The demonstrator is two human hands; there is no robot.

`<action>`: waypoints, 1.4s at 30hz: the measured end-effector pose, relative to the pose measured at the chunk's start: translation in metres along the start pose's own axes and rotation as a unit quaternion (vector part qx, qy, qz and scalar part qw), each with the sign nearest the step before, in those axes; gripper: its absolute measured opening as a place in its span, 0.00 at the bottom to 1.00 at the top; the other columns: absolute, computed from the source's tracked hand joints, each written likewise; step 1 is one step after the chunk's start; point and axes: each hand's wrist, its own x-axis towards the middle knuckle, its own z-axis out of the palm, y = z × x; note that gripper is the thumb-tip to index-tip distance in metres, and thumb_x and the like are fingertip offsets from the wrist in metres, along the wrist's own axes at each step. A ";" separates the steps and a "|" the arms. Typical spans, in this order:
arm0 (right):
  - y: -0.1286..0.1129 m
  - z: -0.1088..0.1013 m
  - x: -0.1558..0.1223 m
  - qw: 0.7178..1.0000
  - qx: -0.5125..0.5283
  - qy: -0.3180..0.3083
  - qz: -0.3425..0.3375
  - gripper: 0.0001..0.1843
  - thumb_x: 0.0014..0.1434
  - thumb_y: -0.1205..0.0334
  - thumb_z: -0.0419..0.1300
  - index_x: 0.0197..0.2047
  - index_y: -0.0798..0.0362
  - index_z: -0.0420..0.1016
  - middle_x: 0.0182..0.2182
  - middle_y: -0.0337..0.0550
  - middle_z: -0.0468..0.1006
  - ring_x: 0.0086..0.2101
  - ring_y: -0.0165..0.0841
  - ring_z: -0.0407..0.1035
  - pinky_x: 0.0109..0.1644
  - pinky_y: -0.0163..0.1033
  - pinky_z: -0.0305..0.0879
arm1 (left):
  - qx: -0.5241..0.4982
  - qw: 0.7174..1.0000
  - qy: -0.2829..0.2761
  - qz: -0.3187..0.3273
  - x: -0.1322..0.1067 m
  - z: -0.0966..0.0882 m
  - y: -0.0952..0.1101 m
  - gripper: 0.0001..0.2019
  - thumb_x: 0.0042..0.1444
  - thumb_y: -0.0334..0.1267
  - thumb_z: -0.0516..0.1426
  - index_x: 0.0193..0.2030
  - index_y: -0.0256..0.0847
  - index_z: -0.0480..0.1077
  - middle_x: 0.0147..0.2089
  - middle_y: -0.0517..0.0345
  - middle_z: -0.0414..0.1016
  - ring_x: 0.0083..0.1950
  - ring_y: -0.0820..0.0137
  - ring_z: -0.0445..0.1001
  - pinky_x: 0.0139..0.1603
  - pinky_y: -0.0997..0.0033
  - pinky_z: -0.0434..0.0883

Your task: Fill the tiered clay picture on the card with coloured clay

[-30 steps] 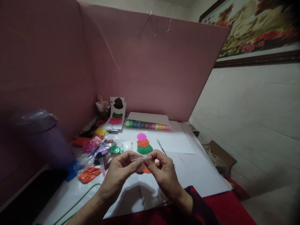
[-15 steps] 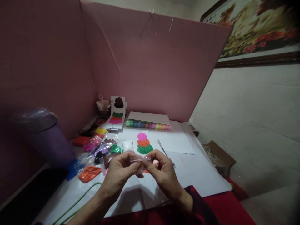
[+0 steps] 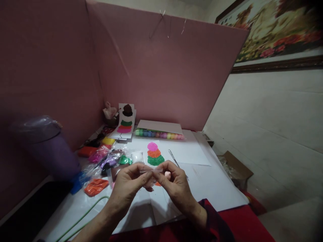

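Note:
Between my hands is a small clear plastic bag [image 3: 147, 170], its top edge pinched by the fingertips of both. My left hand [image 3: 131, 179] is closed on the bag's left side, my right hand [image 3: 174, 181] on its right side. Something pale pink shows inside the bag, partly hidden by my fingers. A small pale pink lump [image 3: 167, 174] sits against the curled fingers of my right hand. Just beyond, on white paper, lies a stacked shape in pink, orange and green [image 3: 154, 153]. A bit of orange shows below my hands.
Bagged coloured clay [image 3: 112, 158] is piled at left, with an orange packet [image 3: 96, 187] nearer me. A metal tool [image 3: 174, 158] and toothpicks [image 3: 196, 173] lie right. Behind are a pack of coloured balls [image 3: 158, 134] and a card [image 3: 125, 122]. A purple bottle [image 3: 54, 148] stands far left.
My thumbs have shifted very slightly along the bag's top edge, and a little more of the pale pink content shows. Everything else is in place.

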 end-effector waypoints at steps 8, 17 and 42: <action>0.001 0.000 -0.001 1.000 -0.012 -0.004 0.009 0.12 0.56 0.55 0.60 0.31 0.55 0.68 0.19 0.31 0.61 0.19 0.23 0.48 0.20 0.31 0.44 | 0.005 1.000 -0.003 0.002 0.001 0.000 -0.002 0.06 0.49 0.36 0.63 0.28 0.35 0.73 0.23 0.59 0.73 0.25 0.74 0.68 0.26 0.74 0.71; 0.001 -0.001 0.000 1.000 -0.010 -0.007 0.012 0.12 0.56 0.55 0.61 0.30 0.55 0.68 0.19 0.29 0.54 0.19 0.23 0.45 0.21 0.31 0.44 | 0.005 1.000 0.003 -0.001 0.001 0.001 -0.002 0.06 0.48 0.36 0.63 0.28 0.35 0.74 0.22 0.59 0.73 0.24 0.74 0.69 0.25 0.74 0.72; 0.002 -0.003 0.002 0.999 0.013 -0.014 0.034 0.12 0.54 0.55 0.62 0.29 0.56 0.69 0.18 0.31 0.59 0.18 0.22 0.48 0.20 0.30 0.44 | 0.026 0.999 0.030 0.004 0.000 0.005 0.000 0.08 0.46 0.38 0.64 0.25 0.35 0.73 0.20 0.59 0.72 0.22 0.73 0.69 0.22 0.74 0.71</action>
